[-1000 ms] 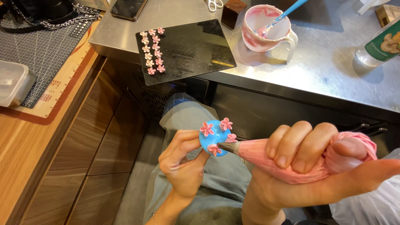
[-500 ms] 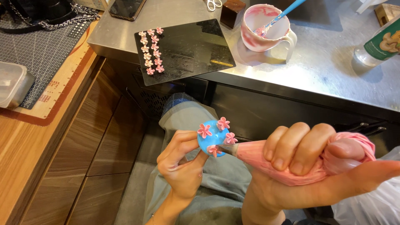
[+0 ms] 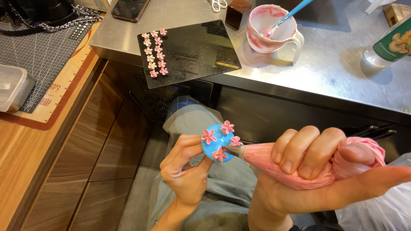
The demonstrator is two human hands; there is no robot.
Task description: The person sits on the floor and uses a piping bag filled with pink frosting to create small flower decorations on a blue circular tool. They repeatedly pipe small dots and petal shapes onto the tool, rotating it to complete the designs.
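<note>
Piping of small pink flowers goes on over the lap, below the front edge of the steel surface point(image 3: 325, 81). The right hand point(image 3: 308, 171) has its fingers clamped around a pink piping bag point(image 3: 295, 160), and the metal tip touches a blue round disc point(image 3: 217, 143) beside a flower at its lower edge. The left hand point(image 3: 184, 171) pinches the stem under this disc, fingers closed on it. For a clean petal, I judge the squeeze should be gentle and the disc steady. A black board point(image 3: 192, 51) with finished flowers lies on the surface near its front edge, a pink-smeared mug point(image 3: 274, 30) behind it.
</note>
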